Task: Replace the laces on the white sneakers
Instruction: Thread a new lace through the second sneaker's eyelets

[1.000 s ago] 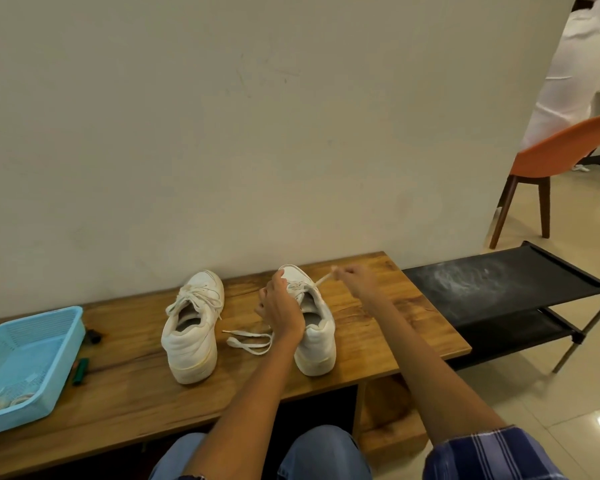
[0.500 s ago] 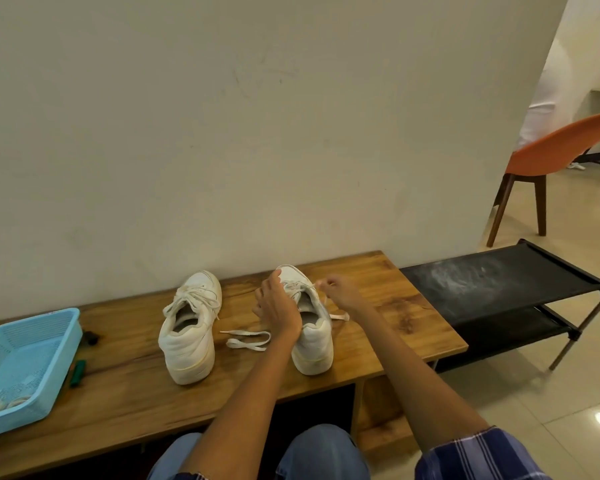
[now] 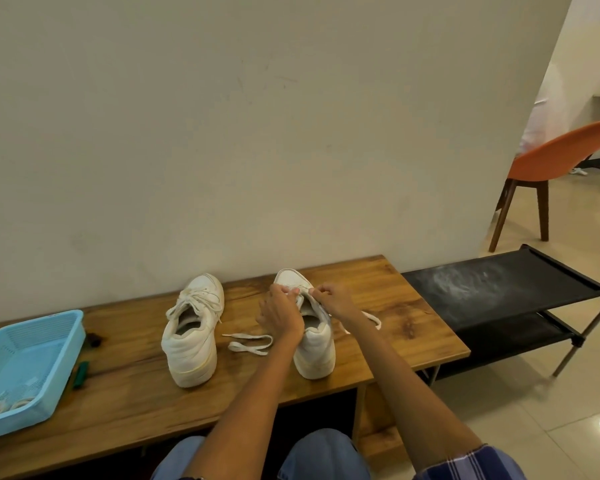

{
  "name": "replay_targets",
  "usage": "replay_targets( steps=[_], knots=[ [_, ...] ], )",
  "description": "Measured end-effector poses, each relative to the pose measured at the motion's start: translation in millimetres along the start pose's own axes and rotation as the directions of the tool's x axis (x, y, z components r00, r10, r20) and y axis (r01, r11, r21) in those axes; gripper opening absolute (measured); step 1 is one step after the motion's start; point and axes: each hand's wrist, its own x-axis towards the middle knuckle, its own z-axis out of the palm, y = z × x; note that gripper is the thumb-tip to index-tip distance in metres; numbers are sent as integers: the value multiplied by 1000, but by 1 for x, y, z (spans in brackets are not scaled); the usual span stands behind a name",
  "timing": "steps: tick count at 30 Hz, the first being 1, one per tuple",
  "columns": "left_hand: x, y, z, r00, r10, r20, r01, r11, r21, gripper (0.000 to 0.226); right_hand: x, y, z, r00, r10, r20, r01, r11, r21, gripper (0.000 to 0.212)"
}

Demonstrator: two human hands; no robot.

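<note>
A blue basket (image 3: pixel 32 362) sits at the bench's (image 3: pixel 118 403) left end. Toward the middle stands a laced white sneaker (image 3: pixel 192 329), then a loose lace (image 3: pixel 250 342) lying flat. Over the second sneaker (image 3: pixel 317 348), near the back edge, the left hand (image 3: pixel 279 315) and right hand (image 3: pixel 333 301) curl their fingers, pinching its lace near the toe. A black rack (image 3: pixel 499 292) adjoins the right end.

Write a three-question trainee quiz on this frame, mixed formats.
1. True or false: both hands work at the right sneaker.
2. Which sneaker is fully laced? A) left sneaker B) right sneaker
3. Fill in: loose laces lie in the blue ____.

Key: 1 true: left hand and right hand pinch the lace near the toe. 2 A. 3 basket.
</note>
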Motion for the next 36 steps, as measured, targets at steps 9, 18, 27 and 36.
replay_targets(
  steps=[9, 18, 27, 36],
  knots=[
    [4, 1, 5, 998, -54, 45, 53, 998, 16, 31, -1, 17, -7, 980, 95, -176, -97, 995, -6, 39],
    [2, 2, 0, 992, -120, 39, 119, 992, 32, 34, -5, 22, 7, 968, 144, -205, -147, 989, 2, 37],
    [18, 11, -32, 998, 62, 17, -61, 997, -45, 26, -8, -19, -8, 989, 147, -8, -142, 940, -311, 39],
    [-15, -4, -23, 975, 214, 65, -214, 977, -1, 20, -20, -39, 15, 955, -90, -283, 42, 984, -171, 19]
  ],
)
